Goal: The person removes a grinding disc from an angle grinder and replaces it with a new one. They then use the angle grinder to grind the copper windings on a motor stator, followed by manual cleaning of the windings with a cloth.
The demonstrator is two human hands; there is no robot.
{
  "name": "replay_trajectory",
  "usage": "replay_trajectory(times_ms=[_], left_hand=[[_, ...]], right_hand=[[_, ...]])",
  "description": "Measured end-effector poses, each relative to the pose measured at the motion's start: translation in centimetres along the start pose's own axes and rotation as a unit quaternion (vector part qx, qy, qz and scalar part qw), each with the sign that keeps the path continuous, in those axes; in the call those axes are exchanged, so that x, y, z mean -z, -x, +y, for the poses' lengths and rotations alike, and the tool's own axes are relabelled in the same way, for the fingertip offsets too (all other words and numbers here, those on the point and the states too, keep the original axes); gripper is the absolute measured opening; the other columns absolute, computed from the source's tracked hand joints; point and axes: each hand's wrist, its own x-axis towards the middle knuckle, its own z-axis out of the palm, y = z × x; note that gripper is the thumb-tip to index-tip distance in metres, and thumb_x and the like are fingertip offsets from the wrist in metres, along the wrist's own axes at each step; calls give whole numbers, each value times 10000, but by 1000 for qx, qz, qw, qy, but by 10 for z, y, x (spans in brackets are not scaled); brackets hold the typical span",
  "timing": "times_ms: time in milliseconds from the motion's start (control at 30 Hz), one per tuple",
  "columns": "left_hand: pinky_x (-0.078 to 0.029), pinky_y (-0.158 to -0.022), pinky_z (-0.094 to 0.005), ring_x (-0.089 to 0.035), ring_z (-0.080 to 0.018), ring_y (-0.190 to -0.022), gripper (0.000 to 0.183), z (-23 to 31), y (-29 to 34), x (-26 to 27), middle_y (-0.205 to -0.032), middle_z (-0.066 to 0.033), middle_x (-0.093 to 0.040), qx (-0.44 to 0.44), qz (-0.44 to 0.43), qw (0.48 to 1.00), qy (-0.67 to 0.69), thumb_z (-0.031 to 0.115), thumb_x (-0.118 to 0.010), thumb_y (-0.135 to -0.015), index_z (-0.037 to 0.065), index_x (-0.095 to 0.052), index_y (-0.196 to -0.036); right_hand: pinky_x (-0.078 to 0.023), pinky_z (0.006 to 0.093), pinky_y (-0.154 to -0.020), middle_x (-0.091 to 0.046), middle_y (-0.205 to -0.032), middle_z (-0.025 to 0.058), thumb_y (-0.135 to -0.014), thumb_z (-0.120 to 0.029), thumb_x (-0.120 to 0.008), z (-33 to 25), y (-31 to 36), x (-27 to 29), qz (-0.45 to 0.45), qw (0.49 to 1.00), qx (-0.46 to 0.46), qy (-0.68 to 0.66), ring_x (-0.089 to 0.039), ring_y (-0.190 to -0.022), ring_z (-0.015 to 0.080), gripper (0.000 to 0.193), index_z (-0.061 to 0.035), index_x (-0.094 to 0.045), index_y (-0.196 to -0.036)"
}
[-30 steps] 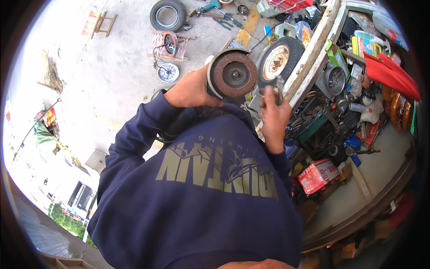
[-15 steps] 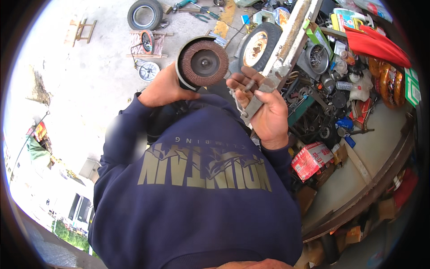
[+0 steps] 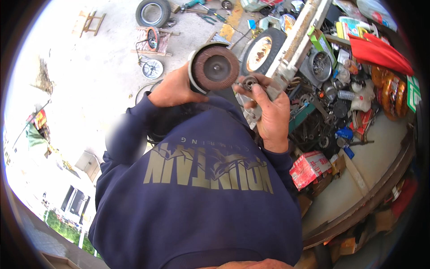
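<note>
Gripping the grinder (image 3: 210,67) with my left hand (image 3: 172,87), I have it up in front of my chest, the brown sanding disc (image 3: 217,68) facing my eyes; the curved guard (image 3: 192,71) wraps the side of the disc nearest that hand, and my fingers are closed around the body behind it, largely out of sight; a bare stub shows at the middle of the disc.

Just to the right of the disc, my right hand (image 3: 272,114) pinches a small metal ring (image 3: 249,82) between thumb and fingers, its hole showing; the fingertips come very near the disc's edge, and I cannot tell whether they touch it; my navy sweater (image 3: 201,219) fills the space below both hands.

Beyond the right hand lies a wheel with a rusty white rim (image 3: 260,53); beside it runs a worn, rusty beam (image 3: 301,38), and past that sits a heap of workshop clutter, with a metal bowl (image 3: 330,71) of small parts, a green box (image 3: 322,45), a red cloth (image 3: 380,53) and, nearer me, a red and white box (image 3: 310,169).

Farther out on the concrete floor (image 3: 107,62), to the left, are a grey-rimmed tyre (image 3: 165,18), a small wheel with an orange-red edge (image 3: 153,39), a silver wheel (image 3: 152,68) and a wooden frame (image 3: 92,23); a pair of pliers (image 3: 207,19) lies near a teal power tool (image 3: 193,3) at the top.
</note>
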Motion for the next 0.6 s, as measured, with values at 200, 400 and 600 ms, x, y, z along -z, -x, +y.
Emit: replay_trajectory(times_ms=[200,400,600], left_hand=[[-494,-1037,-378,-655,-290,-1198,910,13,-2,-8,-1292,-187,-680,39,19,999,-25,198,-913,-652,8,-503,-1441],[-538,-961,-454,-685,-427,-1124,939,5,-4,-16,-1187,-237,-716,29,42,997,-50,394,-915,-658,36,-492,-1416],[-542,-948,-472,-685,-451,-1101,917,9,-7,-18,-1152,-260,-715,27,49,997,-57,382,-913,-654,15,-497,-1384]], right_hand=[[-454,222,-563,-705,-823,45,-970,-66,-737,-1,-20,1,-18,962,88,258,-577,-658,48,186,52,-713,-1112],[-540,300,-673,-749,-882,132,-932,-69,-761,-6,-45,-22,-71,936,109,326,-670,-761,97,237,64,-697,-1118],[-548,380,-700,-690,-902,161,-849,-16,-777,-6,-51,-21,-41,799,266,538,-696,-767,298,256,-3,-724,-1098]])
